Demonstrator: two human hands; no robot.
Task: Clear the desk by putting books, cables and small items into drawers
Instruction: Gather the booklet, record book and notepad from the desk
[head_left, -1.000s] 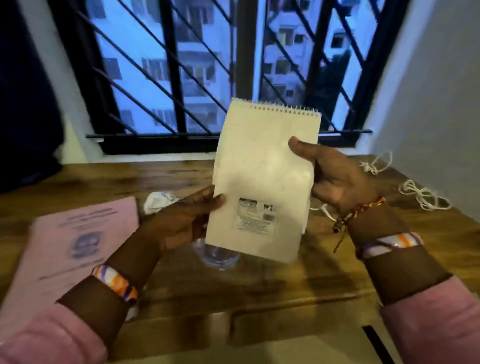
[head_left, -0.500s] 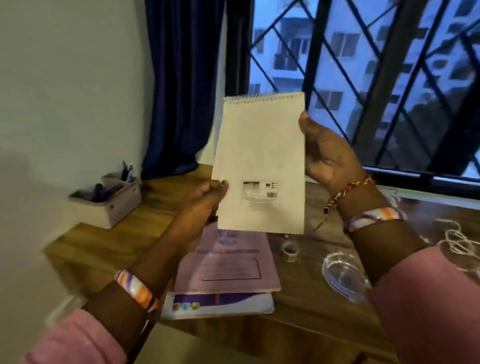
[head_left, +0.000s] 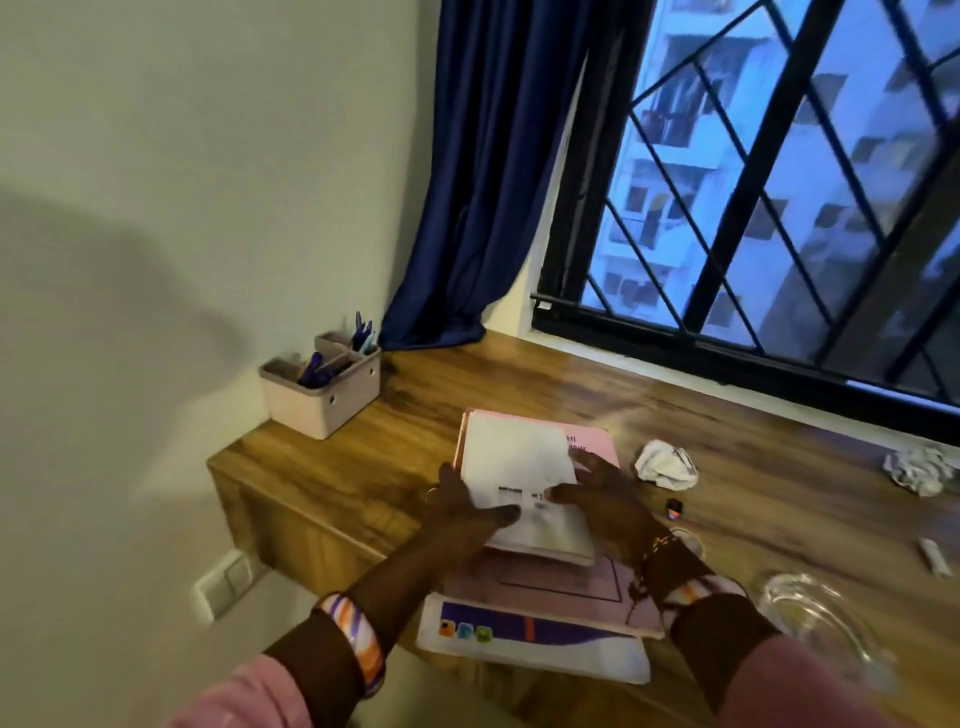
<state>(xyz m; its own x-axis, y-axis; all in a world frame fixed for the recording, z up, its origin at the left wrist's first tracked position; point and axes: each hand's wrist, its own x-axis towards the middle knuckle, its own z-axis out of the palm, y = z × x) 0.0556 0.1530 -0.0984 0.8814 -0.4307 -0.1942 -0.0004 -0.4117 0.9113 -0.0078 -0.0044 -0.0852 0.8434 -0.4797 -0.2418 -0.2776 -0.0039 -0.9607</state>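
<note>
Where it was held upright — notepad (head_left: 519, 483) now flat on pink book (head_left: 597, 441), left hand (head_left: 462, 506) and right hand (head_left: 602, 493) spread on it.

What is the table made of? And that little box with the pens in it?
The desk looks like wood or a wood-look layer: brown streaky grain with a soft shine near the window. The pen box looks like matte pale plastic: smooth walls, rounded corners, small holes in its sides. I cannot be sure of either from looks alone.
</note>
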